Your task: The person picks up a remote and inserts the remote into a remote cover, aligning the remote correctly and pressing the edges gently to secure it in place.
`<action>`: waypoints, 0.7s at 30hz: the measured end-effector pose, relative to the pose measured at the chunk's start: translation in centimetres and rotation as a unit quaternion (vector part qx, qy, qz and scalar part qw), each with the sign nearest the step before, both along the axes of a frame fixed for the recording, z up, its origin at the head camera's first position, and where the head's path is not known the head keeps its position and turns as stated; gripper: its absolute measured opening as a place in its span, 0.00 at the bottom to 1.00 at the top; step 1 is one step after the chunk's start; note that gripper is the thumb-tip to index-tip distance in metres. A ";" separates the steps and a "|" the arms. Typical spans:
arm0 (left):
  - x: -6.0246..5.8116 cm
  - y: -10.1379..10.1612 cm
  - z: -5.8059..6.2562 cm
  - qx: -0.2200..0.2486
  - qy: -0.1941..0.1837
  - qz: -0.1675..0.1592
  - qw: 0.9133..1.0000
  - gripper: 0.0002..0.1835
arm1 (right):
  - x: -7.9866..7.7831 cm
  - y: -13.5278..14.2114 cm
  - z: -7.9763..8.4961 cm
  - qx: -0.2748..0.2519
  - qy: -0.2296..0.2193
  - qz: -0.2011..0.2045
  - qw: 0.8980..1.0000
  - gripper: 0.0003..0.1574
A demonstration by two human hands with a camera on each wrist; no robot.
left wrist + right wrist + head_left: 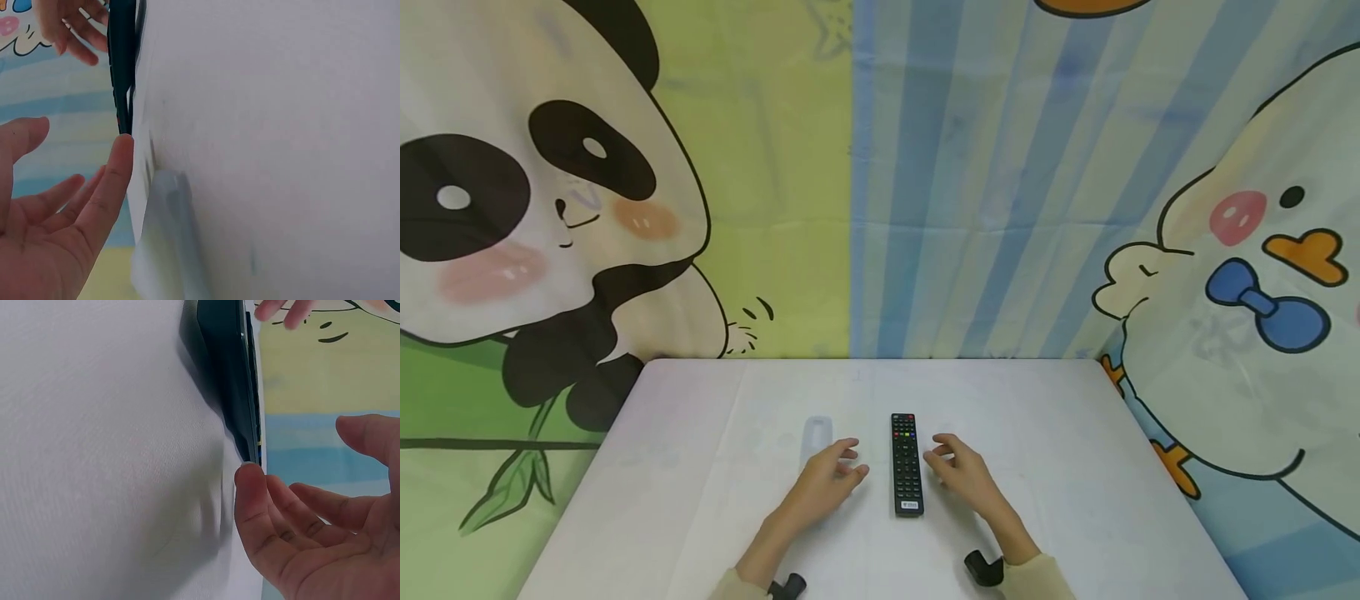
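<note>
A black remote control lies lengthwise on the white table, its coloured buttons toward the far end and a white label at the near end. To its left, my left hand hovers with relaxed, parted fingers and holds nothing. A translucent pale sleeve-like piece lies beyond that hand, partly hidden by it; the left wrist view shows this see-through piece below the fingers. My right hand is just right of the remote, fingers loosely bent and bare. In the right wrist view the remote's side appears beyond the fingertips.
The white table ends at a straight back edge against a printed curtain with a panda and a white bird. Black wrist mounts sit by both sleeves, close to the tabletop.
</note>
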State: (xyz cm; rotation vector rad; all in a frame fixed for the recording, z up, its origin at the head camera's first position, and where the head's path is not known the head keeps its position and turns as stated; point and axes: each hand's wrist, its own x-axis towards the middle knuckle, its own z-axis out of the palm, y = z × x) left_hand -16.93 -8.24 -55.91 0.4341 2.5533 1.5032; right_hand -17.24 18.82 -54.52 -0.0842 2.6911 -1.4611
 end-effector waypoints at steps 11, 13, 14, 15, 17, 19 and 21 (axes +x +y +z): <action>-1.3 2.7 -0.5 0.101 -0.075 -0.005 0.992 0.31 | -0.7 -0.6 -0.5 -0.045 -0.036 0.018 0.998 0.30; -1.5 3.1 -0.6 0.118 -0.091 -0.010 0.989 0.31 | -0.8 -0.7 -0.6 -0.051 -0.044 0.018 0.998 0.30; -1.6 3.3 -0.8 0.124 -0.096 -0.011 0.988 0.31 | -0.9 -0.8 -0.6 -0.053 -0.044 0.020 0.997 0.30; -1.7 3.5 -0.9 0.128 -0.105 -0.011 0.986 0.31 | -0.9 -0.8 -0.6 -0.056 -0.046 0.021 0.997 0.30; -1.8 3.8 -1.1 0.134 -0.117 -0.012 0.984 0.31 | -0.9 -0.8 -0.7 -0.058 -0.058 0.021 0.996 0.31; -1.8 4.1 -1.3 0.140 -0.128 -0.013 0.982 0.31 | -0.8 -0.8 -0.9 -0.063 -0.067 0.021 0.996 0.32; -1.8 4.4 -1.4 0.148 -0.139 -0.014 0.979 0.31 | -0.8 -0.8 -1.0 -0.065 -0.075 0.020 0.995 0.32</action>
